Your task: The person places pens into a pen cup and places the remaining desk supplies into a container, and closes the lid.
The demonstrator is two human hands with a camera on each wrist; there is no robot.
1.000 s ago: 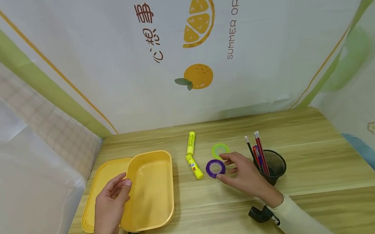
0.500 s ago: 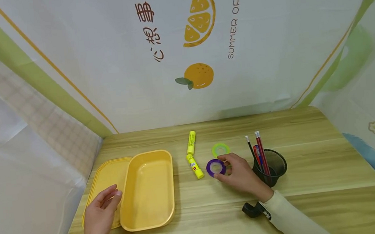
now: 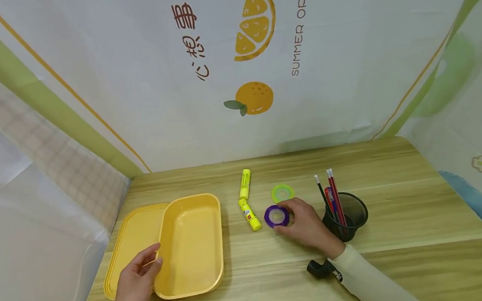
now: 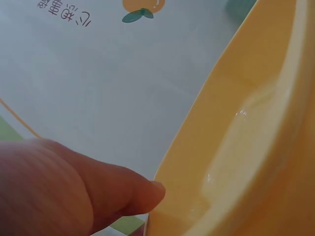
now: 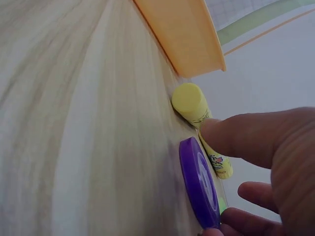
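My left hand [image 3: 133, 288] is at the near-left rim of the yellow plastic box [image 3: 193, 250]. In the left wrist view the thumb [image 4: 142, 194] lies over the rim against the inner wall, and a fingertip shows outside below it. My right hand [image 3: 308, 226] spans a purple roll of tape [image 3: 267, 219] that lies flat on the table. The right wrist view shows fingertips [image 5: 241, 221] against the far end of the tape roll, while the thumb [image 5: 236, 132] stays a little above it, with a gap. Just behind lies a green roll of tape [image 3: 282, 186].
Two yellow glue sticks [image 3: 251, 216] lie end to end between box and tape. A black mesh pen holder [image 3: 355, 207] with pencils and pens stands right beside the right wrist. The box's yellow lid [image 3: 134, 236] lies flat to its left, partly under the box.
My left hand has drawn back toward me, then come forward to the box's rim. The right thumb and fingers have closed in slightly around the purple tape roll, which stays in place.
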